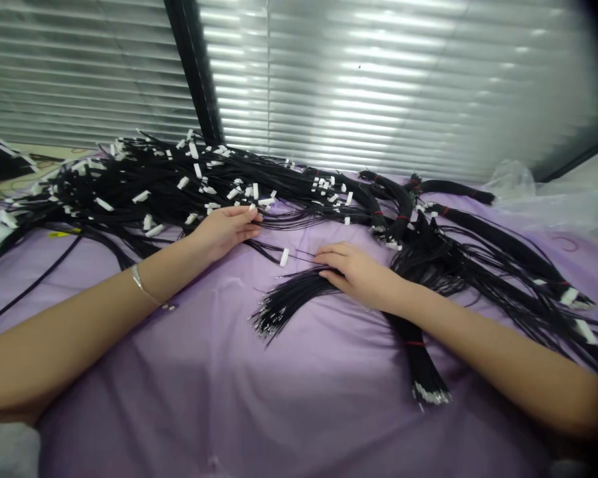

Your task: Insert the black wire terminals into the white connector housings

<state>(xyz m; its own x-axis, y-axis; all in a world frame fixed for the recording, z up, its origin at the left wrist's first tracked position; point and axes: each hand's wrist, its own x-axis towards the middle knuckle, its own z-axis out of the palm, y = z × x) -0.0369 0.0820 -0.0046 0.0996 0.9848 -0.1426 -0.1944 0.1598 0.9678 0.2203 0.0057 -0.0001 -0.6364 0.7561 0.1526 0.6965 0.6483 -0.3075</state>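
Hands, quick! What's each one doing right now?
Left hand: curled near wires; can't tell its grip.
Right hand: looks closed on thin wires.

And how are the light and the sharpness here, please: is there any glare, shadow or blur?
Head view: bright streaked glare on the slatted blinds; in the same head view, soft-edged shadows on the purple cloth, slight blur on the black wires, fine tips hard to separate, and dark corners at right.
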